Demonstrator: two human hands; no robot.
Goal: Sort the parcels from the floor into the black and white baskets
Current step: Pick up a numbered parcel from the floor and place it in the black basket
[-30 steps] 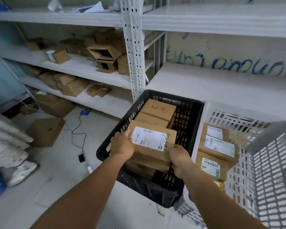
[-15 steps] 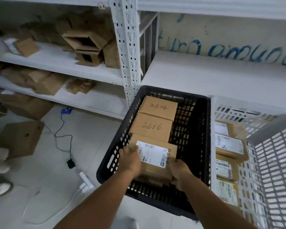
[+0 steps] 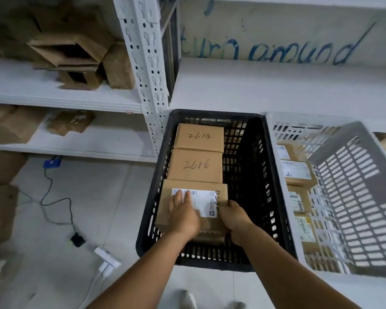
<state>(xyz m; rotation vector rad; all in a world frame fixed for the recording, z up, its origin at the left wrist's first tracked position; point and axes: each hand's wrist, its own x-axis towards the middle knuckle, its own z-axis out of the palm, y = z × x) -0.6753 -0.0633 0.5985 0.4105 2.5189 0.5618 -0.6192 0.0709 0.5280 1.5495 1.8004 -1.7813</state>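
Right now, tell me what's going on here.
A person is settling a labelled parcel into the black basket, in front of two boxes marked 2614 and 2616. The left hand lies flat on its top; the right hand curls around its right edge. The white basket alongside already holds several labelled parcels.

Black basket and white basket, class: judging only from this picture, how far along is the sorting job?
Done: boxes marked 2614 and 2616 lie in the black basket; several labelled parcels sit in the white basket.
In hand: the left hand lies flat on a labelled parcel there, the right hand grips its edge.
Left: one brown box shows on the floor; it may still need sorting.
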